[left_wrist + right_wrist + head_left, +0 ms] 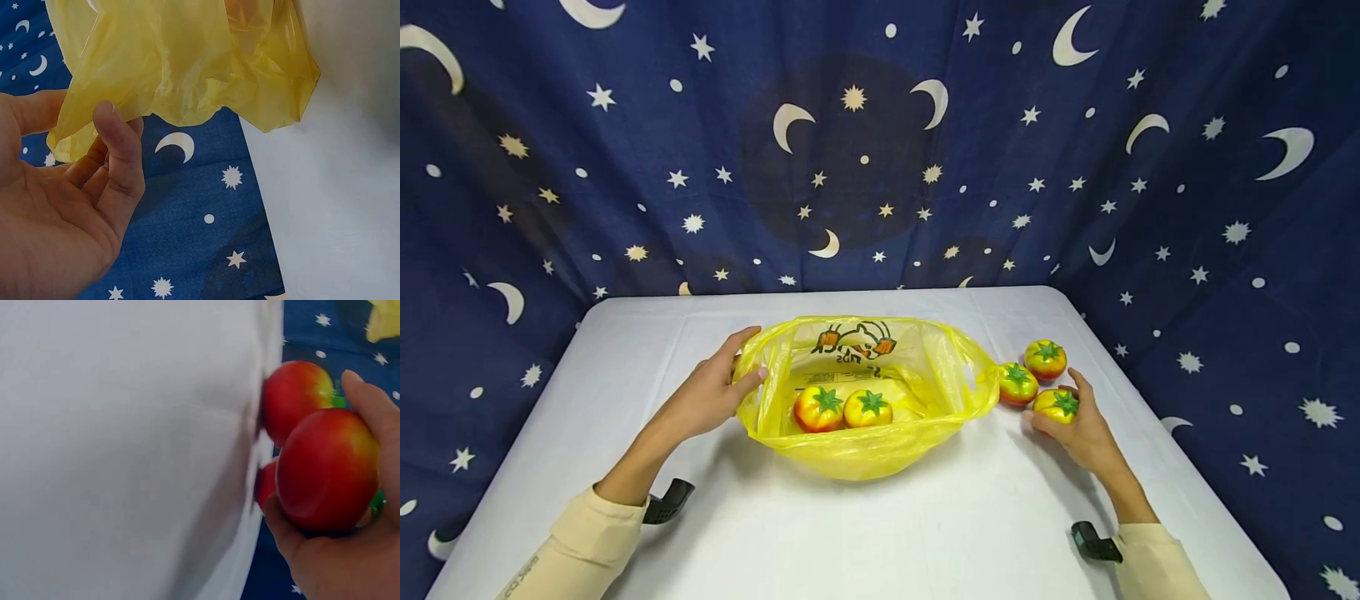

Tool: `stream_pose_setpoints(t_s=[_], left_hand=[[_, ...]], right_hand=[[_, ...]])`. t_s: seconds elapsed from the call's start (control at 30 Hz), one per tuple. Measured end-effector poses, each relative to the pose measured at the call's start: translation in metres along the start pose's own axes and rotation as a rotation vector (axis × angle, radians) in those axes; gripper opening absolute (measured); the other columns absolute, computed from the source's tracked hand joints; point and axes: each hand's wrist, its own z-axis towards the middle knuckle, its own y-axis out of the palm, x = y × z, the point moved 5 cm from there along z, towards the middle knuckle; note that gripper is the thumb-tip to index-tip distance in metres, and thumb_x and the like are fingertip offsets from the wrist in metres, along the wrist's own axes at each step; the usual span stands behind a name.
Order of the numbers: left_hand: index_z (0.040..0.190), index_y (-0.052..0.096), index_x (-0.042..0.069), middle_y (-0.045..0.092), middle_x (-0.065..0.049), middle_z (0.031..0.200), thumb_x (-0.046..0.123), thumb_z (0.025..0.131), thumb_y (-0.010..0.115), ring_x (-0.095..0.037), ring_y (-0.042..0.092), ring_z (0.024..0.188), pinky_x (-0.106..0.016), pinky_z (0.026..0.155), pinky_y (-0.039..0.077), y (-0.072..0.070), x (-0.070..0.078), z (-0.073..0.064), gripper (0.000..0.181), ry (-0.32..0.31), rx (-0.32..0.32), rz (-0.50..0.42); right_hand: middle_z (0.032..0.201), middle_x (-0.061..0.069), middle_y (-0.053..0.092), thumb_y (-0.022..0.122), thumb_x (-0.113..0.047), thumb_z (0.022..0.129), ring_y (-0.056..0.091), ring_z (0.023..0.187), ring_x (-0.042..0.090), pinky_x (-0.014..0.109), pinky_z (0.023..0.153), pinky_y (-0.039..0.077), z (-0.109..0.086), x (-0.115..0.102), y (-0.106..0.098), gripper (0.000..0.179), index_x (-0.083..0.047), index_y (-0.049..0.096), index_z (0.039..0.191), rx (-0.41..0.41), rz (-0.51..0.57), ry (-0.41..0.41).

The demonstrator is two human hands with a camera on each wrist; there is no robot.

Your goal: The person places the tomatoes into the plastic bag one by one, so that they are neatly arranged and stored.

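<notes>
A yellow plastic bag (865, 454) stands with its mouth wide open on the table, a printed cartoon showing through its far side. Inside lie two red-and-yellow tomatoes, one on the left (817, 409) and one on the right (867, 410), with green star-shaped tops. My left hand (711, 392) holds the bag's left rim between thumb and fingers. To the right of the bag, my right hand (1086, 433) grips a tomato (328, 469), thumb on one side and fingers on the other. Just beyond it are two more tomatoes, one nearer the bag (1018, 385) and one farther back (1045, 360).
A white cloth covers the table (880, 542). Behind and along both sides hangs a dark blue curtain (865, 183) with moons and stars. Black wrist devices show near the left sleeve (587, 533) and the right sleeve (1157, 558).
</notes>
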Motion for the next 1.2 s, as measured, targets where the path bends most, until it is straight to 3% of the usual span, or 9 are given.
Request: stream_pose_setpoints(t_s=[0.17,0.37,0.47,0.87,1.2], left_hand=[[0.146,0.018,0.018,0.060,-0.012,0.107,0.029,0.094,0.054,-0.015,0.061,0.079,-0.038,0.076,0.050,0.001,-0.001,0.001,0.065,-0.003,-0.004,-0.002],[0.146,0.019,0.018,0.058,-0.012,0.110,0.030,0.094,0.054,-0.016,0.061,0.081,-0.038,0.077,0.049,0.001,0.000,0.001,0.065,-0.001,0.002,-0.001],[0.146,0.019,0.019,0.058,-0.011,0.110,0.029,0.093,0.054,-0.016,0.060,0.082,-0.038,0.077,0.049,0.001,0.000,0.001,0.064,0.001,0.005,-0.001],[0.146,0.019,0.017,0.059,-0.010,0.106,0.030,0.094,0.053,-0.016,0.059,0.080,-0.040,0.079,0.048,0.001,0.001,0.003,0.064,0.012,0.005,0.007],[0.146,0.019,0.017,0.060,-0.010,0.106,0.030,0.094,0.053,-0.016,0.059,0.081,-0.041,0.080,0.048,0.001,0.002,0.002,0.064,0.014,0.005,0.007]], right_hand=[[0.133,0.027,0.033,0.067,-0.041,0.083,0.041,0.107,0.037,0.049,0.087,0.036,-0.008,-0.017,-0.017,0.097,-0.012,0.001,0.148,0.067,0.012,-0.004],[0.127,0.019,0.041,0.068,-0.039,0.082,0.044,0.100,0.027,0.019,0.073,0.041,-0.007,-0.042,-0.030,0.079,-0.018,0.025,0.145,0.150,-0.005,-0.079],[0.123,0.014,0.045,0.070,-0.034,0.081,0.045,0.095,0.021,0.012,0.067,0.042,-0.006,-0.058,-0.031,0.072,-0.019,0.034,0.141,0.168,0.011,-0.133],[0.106,0.007,0.050,0.072,-0.015,0.080,0.051,0.082,0.016,0.014,0.066,0.047,-0.017,-0.170,-0.028,0.057,-0.005,0.044,0.129,0.094,0.121,-0.308],[0.108,0.006,0.051,0.073,-0.016,0.079,0.053,0.084,0.021,0.019,0.067,0.049,-0.007,-0.209,-0.013,0.058,-0.007,0.044,0.129,0.012,0.140,-0.379]])
